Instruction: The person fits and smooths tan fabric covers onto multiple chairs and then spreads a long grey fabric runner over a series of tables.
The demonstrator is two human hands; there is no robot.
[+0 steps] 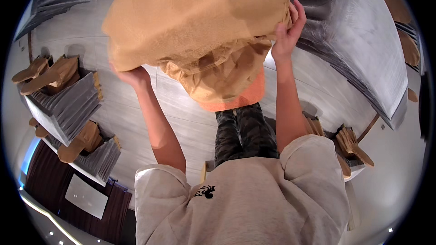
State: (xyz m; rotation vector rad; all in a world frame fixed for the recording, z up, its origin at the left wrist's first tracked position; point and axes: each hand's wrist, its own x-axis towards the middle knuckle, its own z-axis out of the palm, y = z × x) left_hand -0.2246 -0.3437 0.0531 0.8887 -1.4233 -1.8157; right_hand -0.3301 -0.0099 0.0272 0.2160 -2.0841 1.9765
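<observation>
A tan fabric chair cover [201, 10] is spread wide in front of me, over what looks like a chair's back. Its lower part hangs in bunched folds [221, 78] above an orange seat cushion [253, 92]. My left hand [134, 76] grips the cover's lower left corner, its fingers partly hidden beneath the fabric. On the right side, my right hand [289, 39] holds the cover's edge between thumb and fingers. The chair's frame is hidden by the cloth. Just below the cushion are my legs in dark patterned trousers [245, 132].
A large table with a grey velvet cloth [368, 41] stands close on my right. Smaller grey-draped tables [73, 98] with tan-covered chairs [54, 75] are to the left. More covered chairs [351, 143] stand behind me at right. Pale tiled floor [129, 47] lies between, and a white screen [87, 195] hangs at lower left.
</observation>
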